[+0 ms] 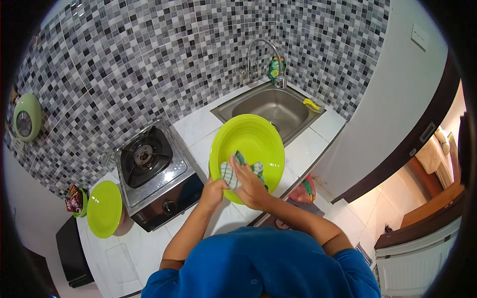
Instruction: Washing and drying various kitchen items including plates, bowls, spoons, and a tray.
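A lime-green basin (248, 132) is tilted up in front of me, its inside facing me, between the stove and the sink. My left hand (213, 193) grips its lower left rim, the thumb over the edge. With my right hand (250, 184) I press a checked green-and-white cloth (230, 174) against the inner wall. Part of the cloth sticks out past the fingers on both sides. The underside of the basin is hidden.
A single-burner gas stove (149, 164) stands left on the white tiled counter (193, 128). Beyond the basin is a steel sink (275, 106) with a curved faucet (264, 41), a yellow sponge (311, 104) and a green bottle (276, 68). Another lime-green dish (104, 209) rests far left.
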{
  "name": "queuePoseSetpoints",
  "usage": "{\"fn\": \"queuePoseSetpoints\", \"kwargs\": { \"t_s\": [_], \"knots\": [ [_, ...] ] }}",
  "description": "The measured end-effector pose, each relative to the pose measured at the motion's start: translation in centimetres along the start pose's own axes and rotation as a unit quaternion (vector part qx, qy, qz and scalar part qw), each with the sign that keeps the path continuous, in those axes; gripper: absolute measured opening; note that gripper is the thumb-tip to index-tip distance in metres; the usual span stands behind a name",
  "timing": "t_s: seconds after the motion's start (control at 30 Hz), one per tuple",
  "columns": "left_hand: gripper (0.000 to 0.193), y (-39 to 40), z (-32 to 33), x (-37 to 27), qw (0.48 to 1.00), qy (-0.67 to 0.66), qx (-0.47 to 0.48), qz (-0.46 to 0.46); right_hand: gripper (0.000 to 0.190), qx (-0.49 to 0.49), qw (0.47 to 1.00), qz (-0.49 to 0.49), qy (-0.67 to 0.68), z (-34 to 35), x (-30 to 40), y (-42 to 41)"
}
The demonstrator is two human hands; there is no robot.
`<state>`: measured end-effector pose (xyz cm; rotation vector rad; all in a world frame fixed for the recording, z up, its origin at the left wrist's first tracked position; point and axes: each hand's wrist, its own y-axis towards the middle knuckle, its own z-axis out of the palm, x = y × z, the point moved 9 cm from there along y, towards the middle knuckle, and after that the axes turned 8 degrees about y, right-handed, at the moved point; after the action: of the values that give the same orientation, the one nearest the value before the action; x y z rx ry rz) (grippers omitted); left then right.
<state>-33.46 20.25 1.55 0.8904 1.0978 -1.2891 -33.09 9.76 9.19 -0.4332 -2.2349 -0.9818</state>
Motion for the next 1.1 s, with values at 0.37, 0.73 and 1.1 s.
{"fn": "queuePoseSetpoints", "kwargs": {
  "t_s": [0.37,0.73,1.1],
  "knots": [
    [0.045,-3.0,3.7,-0.6,0.995,-0.023,0.073,-0.063,0.077,-0.126,0.921,0.134,-0.344,-9.7,-5.2,0.8],
    [0.056,-4.0,4.2,0.2,0.994,0.006,0.091,-0.063,0.066,-0.014,0.955,-0.031,-0.295,-5.2,-1.5,4.2],
    [0.067,-1.2,1.1,-3.6,0.995,-0.006,-0.064,0.075,0.076,-0.033,0.988,0.015,-0.148,-0.1,0.2,1.1]
  ]
}}
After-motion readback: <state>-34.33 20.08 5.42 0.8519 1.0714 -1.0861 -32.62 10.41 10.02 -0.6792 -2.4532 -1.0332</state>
